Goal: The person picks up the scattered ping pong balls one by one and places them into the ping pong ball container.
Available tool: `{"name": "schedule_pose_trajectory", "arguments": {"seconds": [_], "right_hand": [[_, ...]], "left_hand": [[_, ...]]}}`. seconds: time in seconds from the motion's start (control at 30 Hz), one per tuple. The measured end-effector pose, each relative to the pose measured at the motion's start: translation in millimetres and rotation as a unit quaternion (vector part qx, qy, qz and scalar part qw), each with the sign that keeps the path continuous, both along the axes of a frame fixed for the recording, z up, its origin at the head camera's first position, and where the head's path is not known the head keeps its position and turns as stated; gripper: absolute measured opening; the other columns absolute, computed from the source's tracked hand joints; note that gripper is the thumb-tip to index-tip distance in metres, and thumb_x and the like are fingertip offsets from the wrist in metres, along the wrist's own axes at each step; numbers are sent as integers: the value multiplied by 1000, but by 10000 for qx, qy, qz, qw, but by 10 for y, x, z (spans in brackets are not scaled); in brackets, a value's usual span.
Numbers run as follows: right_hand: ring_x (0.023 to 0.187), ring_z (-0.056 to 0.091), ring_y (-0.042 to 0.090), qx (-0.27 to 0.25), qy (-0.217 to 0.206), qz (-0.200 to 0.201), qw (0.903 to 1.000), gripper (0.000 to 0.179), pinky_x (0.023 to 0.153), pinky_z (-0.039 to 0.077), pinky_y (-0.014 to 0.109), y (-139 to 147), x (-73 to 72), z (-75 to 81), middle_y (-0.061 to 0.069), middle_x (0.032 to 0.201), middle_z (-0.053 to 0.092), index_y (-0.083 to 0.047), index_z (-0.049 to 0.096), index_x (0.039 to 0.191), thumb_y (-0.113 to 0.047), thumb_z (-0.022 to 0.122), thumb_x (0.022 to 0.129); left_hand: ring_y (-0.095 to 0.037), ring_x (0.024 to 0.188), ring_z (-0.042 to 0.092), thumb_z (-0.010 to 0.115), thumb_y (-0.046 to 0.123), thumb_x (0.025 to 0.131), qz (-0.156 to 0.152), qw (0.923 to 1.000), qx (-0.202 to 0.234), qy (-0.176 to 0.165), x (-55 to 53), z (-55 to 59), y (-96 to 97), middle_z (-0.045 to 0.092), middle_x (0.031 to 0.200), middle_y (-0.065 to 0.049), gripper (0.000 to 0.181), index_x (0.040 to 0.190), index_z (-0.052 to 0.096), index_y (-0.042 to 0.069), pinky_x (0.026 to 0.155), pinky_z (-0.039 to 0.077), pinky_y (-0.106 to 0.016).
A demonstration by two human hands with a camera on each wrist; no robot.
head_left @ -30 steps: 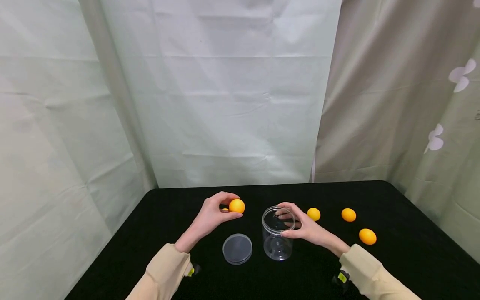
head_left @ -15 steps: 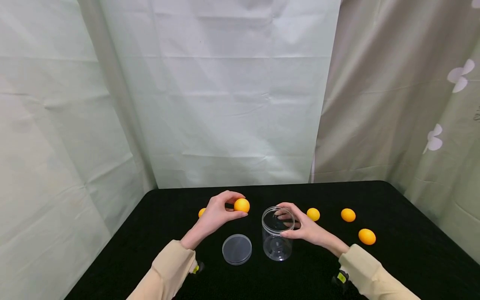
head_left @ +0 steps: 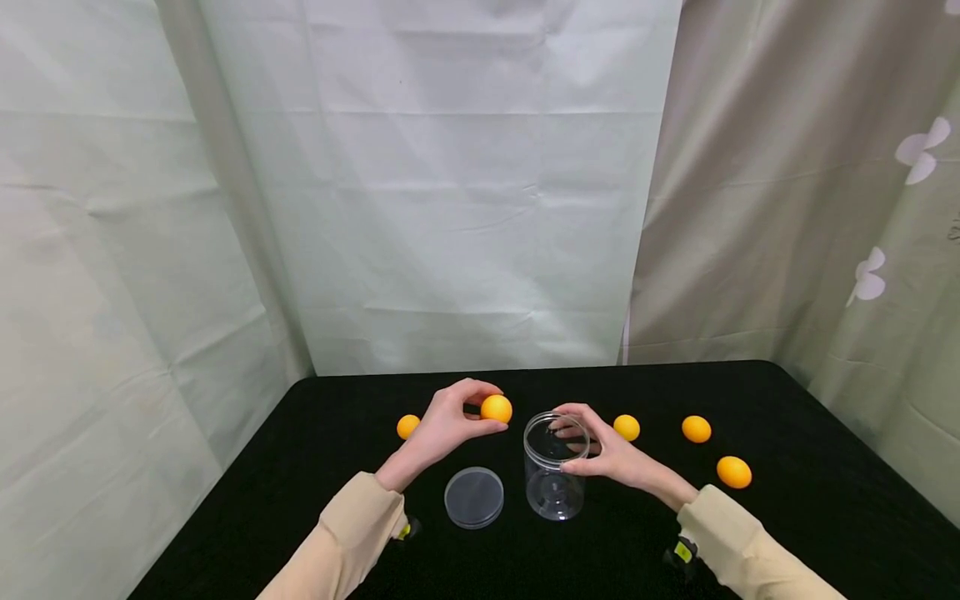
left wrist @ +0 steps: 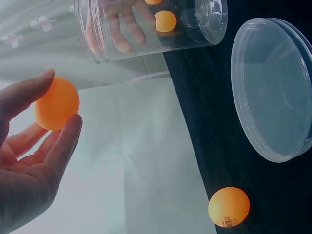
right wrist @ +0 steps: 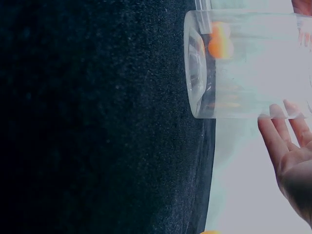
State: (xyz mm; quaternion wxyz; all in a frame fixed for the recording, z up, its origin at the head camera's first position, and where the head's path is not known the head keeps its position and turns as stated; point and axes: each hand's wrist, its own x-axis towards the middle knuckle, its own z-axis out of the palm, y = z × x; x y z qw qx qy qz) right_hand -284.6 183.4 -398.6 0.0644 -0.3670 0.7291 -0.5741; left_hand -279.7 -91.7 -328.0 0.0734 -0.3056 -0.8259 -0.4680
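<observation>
Between thumb and fingertips, my left hand [head_left: 444,427] pinches an orange ping-pong ball [head_left: 497,408] in the air, left of the jar's mouth. The left wrist view shows that ball [left wrist: 57,103] close up. A clear plastic jar [head_left: 555,493] stands upright and uncovered on the black table. My right hand [head_left: 617,458] holds it near the rim from the right, thumb on the near side and fingers round the far side. In both wrist views, orange balls are visible through the jar's wall. Flat on the table left of the jar lies a round translucent lid [head_left: 474,498].
One more ping-pong ball [head_left: 408,427] rests behind my left wrist. On the right of the black table [head_left: 600,558] lie a ball [head_left: 627,427] by my right hand, another ball [head_left: 697,429], and a nearer ball [head_left: 734,472]. Pale curtains [head_left: 480,208] hang behind.
My left hand has moved right with the pinched ball, nearer to the jar, uncovering the ball behind it. The right hand and jar have stayed in place.
</observation>
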Motion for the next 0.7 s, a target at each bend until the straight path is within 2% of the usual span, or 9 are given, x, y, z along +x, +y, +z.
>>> {"name": "schedule_pose_trajectory", "arguments": {"seconds": [0.23,0.4,0.67,0.7], "right_hand": [[111,37,44,40,74,34,10000,65,88,33,58,-33,83,131,28,125,34,4,23,133,0,61,81],[110,35,48,99,10,40,9999,63,89,32,59,-65,171,252,31,124,33,7,23,131,-1,60,81],[111,36,47,118,-60,41,9999,63,89,33,58,-61,161,255,29,124,34,5,23,131,-2,60,81],[111,36,47,117,-65,51,9999,63,88,33,57,-57,157,251,30,124,34,5,23,131,-2,60,81]], "left_hand": [[-17,88,52,76,19,73,-56,10000,-59,35,-8,9,33,56,101,0,38,106,62,7,75,48,-28],[-14,86,54,78,17,72,45,9999,-114,115,-9,22,43,57,99,2,37,105,63,9,75,47,-30],[-15,85,54,76,21,73,-60,9999,-102,45,-10,53,75,57,99,2,40,107,62,8,75,46,-30],[-17,86,54,76,20,74,-94,9999,-89,14,29,91,88,57,100,0,39,108,62,6,75,46,-32]]}}
